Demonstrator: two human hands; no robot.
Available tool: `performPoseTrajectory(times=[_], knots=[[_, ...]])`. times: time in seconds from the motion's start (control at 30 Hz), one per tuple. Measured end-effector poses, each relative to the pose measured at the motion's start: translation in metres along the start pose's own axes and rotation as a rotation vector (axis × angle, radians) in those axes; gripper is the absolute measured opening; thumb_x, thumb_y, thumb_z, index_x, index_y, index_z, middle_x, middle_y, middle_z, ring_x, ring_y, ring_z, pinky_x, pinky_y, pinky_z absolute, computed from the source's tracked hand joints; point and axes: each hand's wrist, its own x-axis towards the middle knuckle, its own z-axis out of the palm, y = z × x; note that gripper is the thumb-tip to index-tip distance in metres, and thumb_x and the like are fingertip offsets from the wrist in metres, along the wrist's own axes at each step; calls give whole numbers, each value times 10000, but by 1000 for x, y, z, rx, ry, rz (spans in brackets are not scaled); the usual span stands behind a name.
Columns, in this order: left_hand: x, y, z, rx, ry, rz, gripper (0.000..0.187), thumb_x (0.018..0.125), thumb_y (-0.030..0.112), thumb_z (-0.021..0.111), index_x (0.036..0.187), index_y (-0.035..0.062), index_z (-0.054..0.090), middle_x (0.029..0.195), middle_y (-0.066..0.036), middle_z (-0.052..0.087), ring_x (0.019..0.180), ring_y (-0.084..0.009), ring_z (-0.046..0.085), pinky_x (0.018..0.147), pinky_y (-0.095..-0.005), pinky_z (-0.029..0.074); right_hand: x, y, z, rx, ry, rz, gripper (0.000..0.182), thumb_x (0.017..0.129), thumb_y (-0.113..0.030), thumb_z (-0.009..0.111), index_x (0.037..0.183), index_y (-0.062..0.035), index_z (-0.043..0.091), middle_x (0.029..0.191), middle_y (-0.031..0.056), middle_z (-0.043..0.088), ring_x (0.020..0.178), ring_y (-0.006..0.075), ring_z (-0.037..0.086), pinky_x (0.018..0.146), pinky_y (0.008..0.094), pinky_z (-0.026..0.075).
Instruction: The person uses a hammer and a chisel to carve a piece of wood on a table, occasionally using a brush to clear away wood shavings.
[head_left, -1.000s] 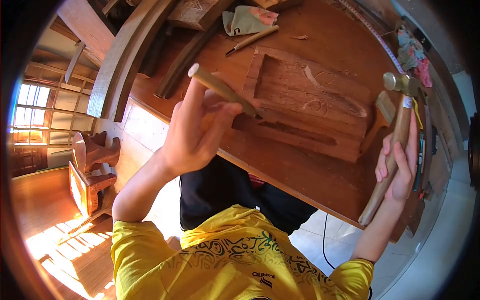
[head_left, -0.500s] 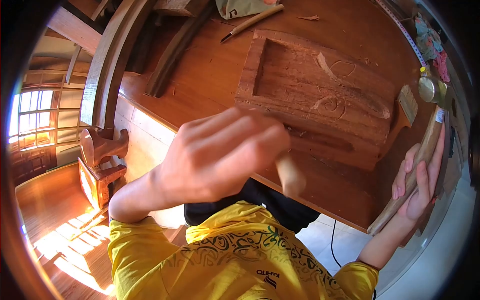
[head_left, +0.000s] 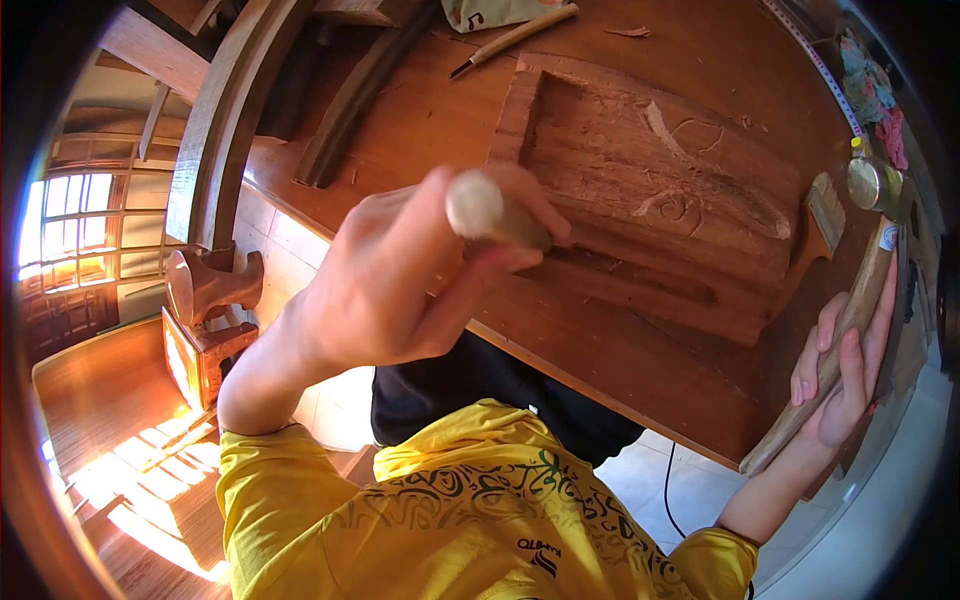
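Observation:
My left hand (head_left: 400, 270) is closed around a wooden-handled chisel (head_left: 476, 206), with the round butt of its handle turned up towards me. Its blade is hidden, and the hand is blurred, over the near left part of a carved wooden panel (head_left: 620, 160). A recessed field with a raised border, a leaf and a spiral shows on the panel. On the right, my right hand (head_left: 840, 375) grips the wooden handle of a hammer (head_left: 875, 187). The hammer's metal head points away from me, beside a flat brush (head_left: 822, 220) at the panel's right end.
The panel lies on a brown wooden table (head_left: 640, 380). Beyond it are another wooden-handled chisel (head_left: 515, 40), a cloth (head_left: 500, 12) and a wood shaving (head_left: 628, 32). A tape measure (head_left: 815, 65) runs along the far right. Wooden beams (head_left: 225, 130) stand at the left.
My left hand has turned the chisel, so its butt swings from pointing down right to facing up towards me. My right hand still holds the hammer, almost unmoved.

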Motion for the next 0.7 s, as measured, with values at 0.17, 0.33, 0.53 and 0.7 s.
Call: performPoseTrajectory(times=[0.17,0.33,0.53,0.7], knots=[[1,3,12,267,64,214,381,835,-115,779,1118,-38,536,1009,-240,738,908,-363,779,878,-505,659,-2,1,1,-31,9,-3,836,1050,-263,570,1709,-82,88,841,85,515,425,84,438,355,217,390],[-2,6,21,390,86,305,430,827,-84,804,1134,-45,506,994,-266,747,852,-347,784,787,-444,683,-1,-1,1,-55,-31,-16,844,1042,-272,581,1708,-86,97,837,78,518,424,82,434,355,214,383],[-5,0,14,403,40,296,452,851,-103,765,1179,-19,466,1028,-263,752,865,-359,788,712,-410,681,-6,-10,19,-52,-5,-51,900,990,-296,659,1701,-82,148,818,78,533,429,88,441,356,213,382],[-13,-15,9,296,65,260,924,869,-174,665,1601,173,222,1073,-235,747,831,-365,785,688,-385,674,-30,-14,30,-202,-128,-112,885,955,-181,698,1682,-35,216,893,117,612,567,102,524,481,218,444]])
